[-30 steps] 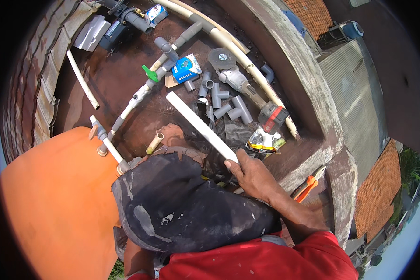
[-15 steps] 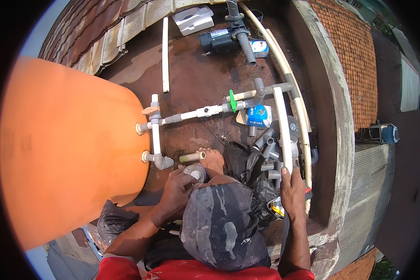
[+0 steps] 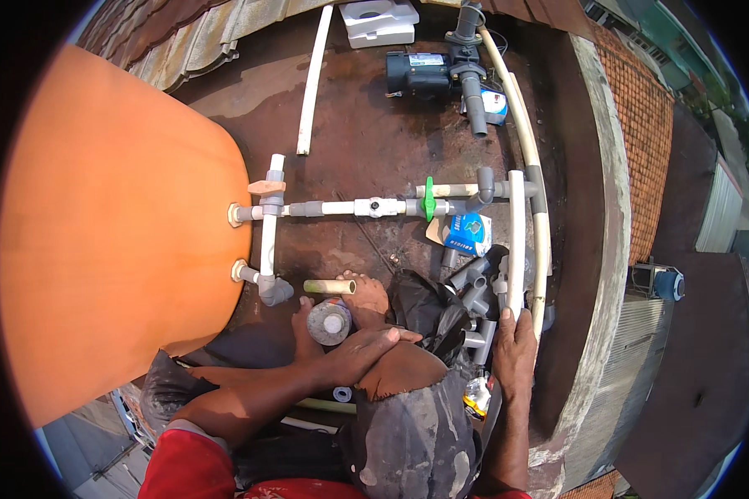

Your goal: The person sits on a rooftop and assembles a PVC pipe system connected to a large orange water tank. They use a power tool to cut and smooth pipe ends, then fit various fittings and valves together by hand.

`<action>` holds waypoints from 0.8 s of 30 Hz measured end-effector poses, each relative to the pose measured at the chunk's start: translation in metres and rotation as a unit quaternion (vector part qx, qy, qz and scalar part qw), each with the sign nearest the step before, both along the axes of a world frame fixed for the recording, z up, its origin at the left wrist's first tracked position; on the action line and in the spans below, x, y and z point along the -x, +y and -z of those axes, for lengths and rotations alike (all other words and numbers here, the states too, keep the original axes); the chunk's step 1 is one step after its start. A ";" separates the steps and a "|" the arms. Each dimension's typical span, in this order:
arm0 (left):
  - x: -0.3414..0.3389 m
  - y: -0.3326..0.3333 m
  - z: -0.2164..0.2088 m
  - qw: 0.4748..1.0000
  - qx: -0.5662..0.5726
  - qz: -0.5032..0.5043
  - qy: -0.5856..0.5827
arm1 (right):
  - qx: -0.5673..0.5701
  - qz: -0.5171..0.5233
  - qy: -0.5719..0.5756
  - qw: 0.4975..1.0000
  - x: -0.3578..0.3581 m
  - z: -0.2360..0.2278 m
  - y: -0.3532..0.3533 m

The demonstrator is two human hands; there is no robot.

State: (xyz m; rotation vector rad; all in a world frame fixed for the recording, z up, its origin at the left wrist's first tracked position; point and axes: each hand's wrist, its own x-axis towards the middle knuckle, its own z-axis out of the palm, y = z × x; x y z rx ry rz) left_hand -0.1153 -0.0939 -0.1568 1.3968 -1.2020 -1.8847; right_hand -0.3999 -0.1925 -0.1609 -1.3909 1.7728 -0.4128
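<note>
My right hand [image 3: 514, 349] is closed round the lower end of a long white pipe [image 3: 517, 241], which points away from me. Stretched across my bent knee [image 3: 404, 370], my left hand [image 3: 379, 345] lies with fingers extended and holds nothing. Just beyond it, between my bare feet, stands a round grey can [image 3: 330, 323] with a pale cap on top. A short, stained length of pipe [image 3: 329, 287] lies past the can. Ahead runs a white and grey pipe assembly [image 3: 337, 208] with an orange-handled valve [image 3: 266, 187] and a green-handled valve [image 3: 429, 198].
At left the big orange tank [image 3: 133, 241] joins the pipework. Grey fittings [image 3: 474, 287] and a black plastic bag [image 3: 424, 303] lie right of my feet, near a blue box [image 3: 468, 234]. A pump [image 3: 420, 75] stands farther off. A low wall [image 3: 603, 241] borders the right.
My left hand has left the can and moved right onto my knee. The white pipe's far end now appears slightly nearer and farther right, with my right hand still round it. The view has shifted.
</note>
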 end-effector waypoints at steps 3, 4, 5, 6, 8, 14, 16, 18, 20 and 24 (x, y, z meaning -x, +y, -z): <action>-0.001 -0.002 0.007 0.998 0.033 0.030 -0.048 | -0.009 0.007 -0.010 1.000 0.000 0.004 -0.005; -0.001 -0.002 0.008 0.995 0.055 0.038 -0.081 | -0.011 0.009 -0.015 1.000 -0.002 0.002 -0.008; 0.000 -0.002 0.017 0.998 0.031 -0.006 -0.046 | -0.013 0.011 -0.022 1.000 -0.005 0.001 -0.012; 0.001 -0.002 0.030 0.999 0.007 -0.049 -0.012 | -0.012 0.010 -0.022 1.000 -0.009 -0.002 -0.018; 0.003 -0.014 0.038 0.995 0.014 -0.098 0.014 | -0.009 -0.003 -0.007 1.000 -0.011 0.000 -0.029; 0.002 -0.148 0.040 0.959 0.103 -0.250 0.085 | 0.006 -0.036 0.014 0.999 -0.009 0.021 -0.063; 0.002 -0.204 0.043 0.962 0.128 -0.241 -0.023 | -0.014 -0.021 -0.008 1.000 -0.012 0.020 -0.075; 0.002 -0.260 0.072 0.950 0.112 -0.293 0.004 | -0.011 -0.021 -0.012 1.000 -0.020 0.025 -0.085; 0.011 -0.306 0.090 0.929 0.001 -0.352 0.114 | 0.001 -0.032 0.001 0.999 -0.017 0.033 -0.090; 0.015 -0.348 0.116 0.913 -0.065 -0.368 0.166 | -0.019 -0.028 0.011 0.999 -0.027 0.026 -0.094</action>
